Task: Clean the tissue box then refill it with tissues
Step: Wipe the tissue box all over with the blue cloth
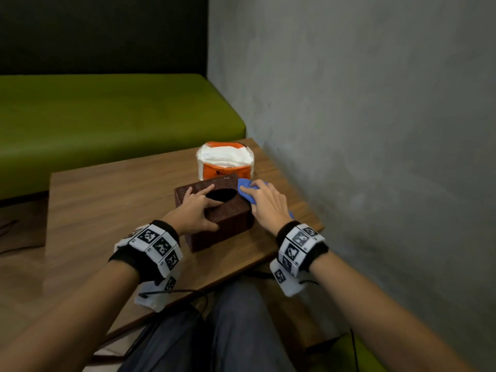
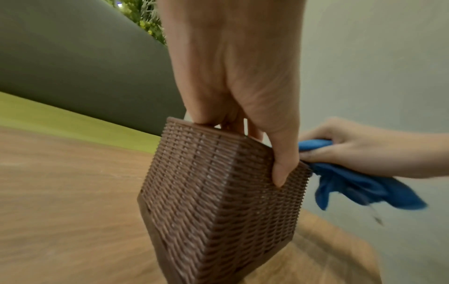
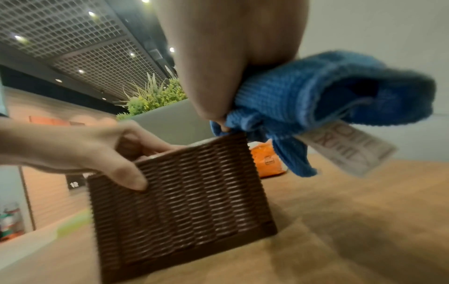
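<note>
The brown woven-pattern rectangular tissue box stood on the wooden table, near its right edge by the grey wall. Its oval top slot was dark. The left hand gripped the box, fingers on top and thumb on the near side. The right hand clutched a blue cloth against the top's right edge. An orange tissue pack sat just behind.

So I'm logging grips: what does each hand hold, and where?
Left hand grips the tissue box by its top near edge; right hand holds the bunched blue cloth.

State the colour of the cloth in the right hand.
Blue: a knitted-texture cloth, clearest in the right wrist view.
</note>
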### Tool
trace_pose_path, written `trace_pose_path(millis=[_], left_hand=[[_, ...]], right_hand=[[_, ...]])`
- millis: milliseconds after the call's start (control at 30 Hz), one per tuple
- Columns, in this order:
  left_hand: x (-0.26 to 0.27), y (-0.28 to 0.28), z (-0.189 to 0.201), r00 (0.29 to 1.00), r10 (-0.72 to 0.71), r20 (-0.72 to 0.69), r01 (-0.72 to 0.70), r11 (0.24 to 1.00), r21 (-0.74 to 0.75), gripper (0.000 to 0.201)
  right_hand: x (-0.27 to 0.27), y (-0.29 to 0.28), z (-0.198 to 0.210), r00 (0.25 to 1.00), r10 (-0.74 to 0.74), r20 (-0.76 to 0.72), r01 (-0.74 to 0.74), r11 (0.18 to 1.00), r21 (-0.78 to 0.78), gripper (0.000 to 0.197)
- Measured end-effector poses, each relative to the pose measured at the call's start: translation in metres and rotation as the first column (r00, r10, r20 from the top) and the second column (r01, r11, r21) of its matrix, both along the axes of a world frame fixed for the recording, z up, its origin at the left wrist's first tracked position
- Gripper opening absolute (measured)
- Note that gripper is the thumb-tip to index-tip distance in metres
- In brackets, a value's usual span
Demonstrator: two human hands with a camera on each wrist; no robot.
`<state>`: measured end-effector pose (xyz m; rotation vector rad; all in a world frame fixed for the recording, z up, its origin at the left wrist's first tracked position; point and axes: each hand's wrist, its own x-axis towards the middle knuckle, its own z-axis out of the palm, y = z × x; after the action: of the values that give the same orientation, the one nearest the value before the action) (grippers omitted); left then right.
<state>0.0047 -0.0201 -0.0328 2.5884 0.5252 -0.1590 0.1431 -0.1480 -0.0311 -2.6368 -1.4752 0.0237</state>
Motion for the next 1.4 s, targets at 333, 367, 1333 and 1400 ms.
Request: trace_pose_path(millis=[333, 367, 1333, 1400], left_hand=[[0.002, 0.023, 0.021, 0.973, -0.121, -0.195, 0.129, 0.991, 0.030, 0.066], [0.007, 0.024, 0.027, 0.964, -0.106, -0.245, 0.114, 0.993, 0.021, 0.067], [0.025, -0.026, 0.005, 0.999, 0.048, -0.024, -0.048, 0.999, 0.016, 0.049], [0.023, -0.024, 0.007, 0.999, 0.031, -0.036, -0.031, 0.999, 0.019, 0.052]], right_hand=[[-0.009, -0.019, 0.016, 0.999, 0.043, -0.022, -0.045, 0.995, -0.090, 0.044], [-0.012, -0.019, 0.021, 0.999, 0.049, -0.023, -0.051, 0.993, -0.110, 0.044], [-0.019, 0.007, 0.003, 1.000, 0.000, -0.003, 0.000, 1.000, 0.007, 0.049], [-0.017, -0.014, -0.001, 1.000, 0.006, -0.017, -0.006, 1.000, 0.008, 0.050]])
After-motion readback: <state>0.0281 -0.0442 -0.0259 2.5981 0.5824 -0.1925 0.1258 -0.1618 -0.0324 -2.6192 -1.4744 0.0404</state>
